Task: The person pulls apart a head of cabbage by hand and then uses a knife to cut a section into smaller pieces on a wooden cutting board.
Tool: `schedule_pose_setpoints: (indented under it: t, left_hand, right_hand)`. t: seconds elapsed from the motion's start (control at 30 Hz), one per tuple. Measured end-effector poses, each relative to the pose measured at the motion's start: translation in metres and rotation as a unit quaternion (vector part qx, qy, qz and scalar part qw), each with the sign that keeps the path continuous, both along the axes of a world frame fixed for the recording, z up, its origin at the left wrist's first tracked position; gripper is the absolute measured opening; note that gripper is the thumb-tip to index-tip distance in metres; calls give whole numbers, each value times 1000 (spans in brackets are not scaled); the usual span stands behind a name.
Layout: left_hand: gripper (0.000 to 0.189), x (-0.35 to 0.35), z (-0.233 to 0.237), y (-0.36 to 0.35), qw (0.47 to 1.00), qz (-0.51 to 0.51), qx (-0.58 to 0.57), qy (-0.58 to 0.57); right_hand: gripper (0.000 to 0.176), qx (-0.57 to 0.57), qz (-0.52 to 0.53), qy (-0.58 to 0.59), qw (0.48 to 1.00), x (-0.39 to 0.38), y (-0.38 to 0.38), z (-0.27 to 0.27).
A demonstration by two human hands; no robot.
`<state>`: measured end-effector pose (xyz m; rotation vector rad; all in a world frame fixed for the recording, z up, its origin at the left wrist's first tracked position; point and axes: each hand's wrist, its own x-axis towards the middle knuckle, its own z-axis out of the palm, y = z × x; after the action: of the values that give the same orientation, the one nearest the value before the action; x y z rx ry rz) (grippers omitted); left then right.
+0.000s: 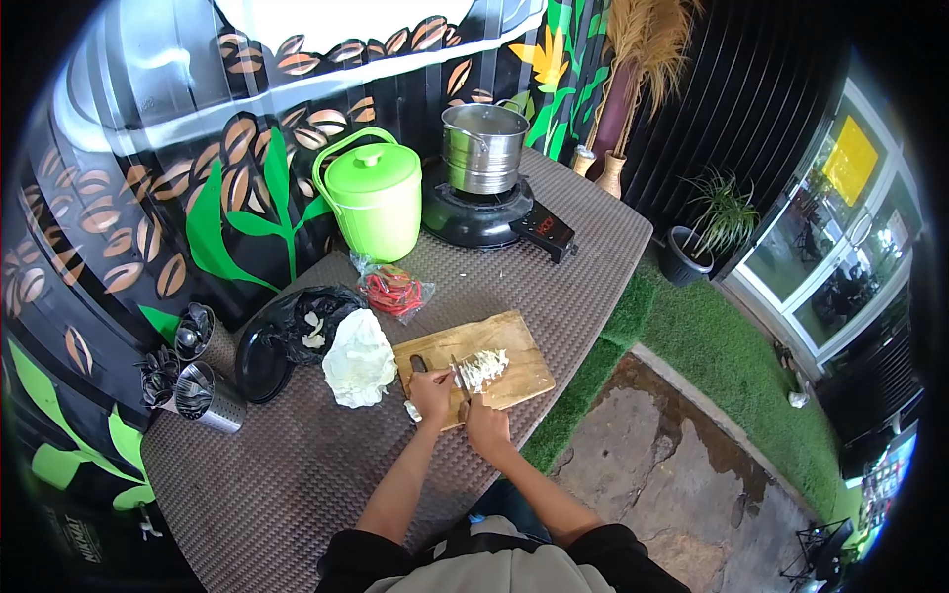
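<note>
Head view, looking down at a table [297, 474] covered with a brown textured mat. At frame centre lies a wooden cutting board [516, 341], set at an angle, with a pile of pale shredded cabbage [482, 368] on its middle. The right hand [486, 425], at the board's lower edge, is closed around the handle of a knife [459, 378], whose blade points up the frame and meets the left side of the pile. The left hand [432, 390] lies on the board just left of the blade with its fingers bent; whether it clasps anything cannot be told.

Left of the board rests a cabbage piece [358, 368], beside a black plastic bag [318, 314] and a black plate [259, 366]. A bag of red chillies [395, 293] lies above the board. In the upper centre, a green lidded bucket [376, 198] stands next to a steel pot [484, 146] on a black cooker [484, 219]. Steel cutlery holders [203, 390] stand at the left edge.
</note>
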<state>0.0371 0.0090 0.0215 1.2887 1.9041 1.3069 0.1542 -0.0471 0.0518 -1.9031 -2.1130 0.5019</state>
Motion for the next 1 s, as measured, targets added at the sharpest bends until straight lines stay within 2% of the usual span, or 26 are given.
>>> schedule_pose_setpoints:
  t: [0.23, 0.3, 0.33, 0.4, 0.53, 0.6, 0.73, 0.8, 1.0]
  left_hand:
    - [16, -6, -2, 7, 999, -36, -29, -12]
    - [16, -8, -4, 9, 999, -40, -22, -11]
    - [17, -9, -6, 10, 999, -45, -16, -11]
    - [17, -9, -11, 11, 999, -44, 3, -16]
    - [18, -9, -15, 10, 999, -39, 28, -26]
    - [18, -9, -16, 10, 999, -39, 31, -21]
    - [18, -9, -8, 3, 998, -52, 23, -34]
    - [17, -10, -3, 3, 998, -56, 22, -32]
    - [18, -14, -9, 8, 997, -60, 20, -45]
  right_hand:
    - [30, -4, -7, -36, 999, -6, 5, -3]
    - [24, 24, 10, -122, 992, -12, 7, -1]
    - [24, 24, 10, -121, 992, -14, 7, 1]
    - [17, 72, 69, -198, 975, -16, 6, 3]
    - [15, 61, 30, -164, 984, -11, -13, -1]
    - [18, 22, 19, -130, 991, -6, -18, -5]
    - [21, 16, 19, -116, 993, 0, 4, 0]
    - [26, 27, 23, -53, 998, 5, 14, 7]
    - [34, 24, -2, -16, 1000, 10, 3, 9]
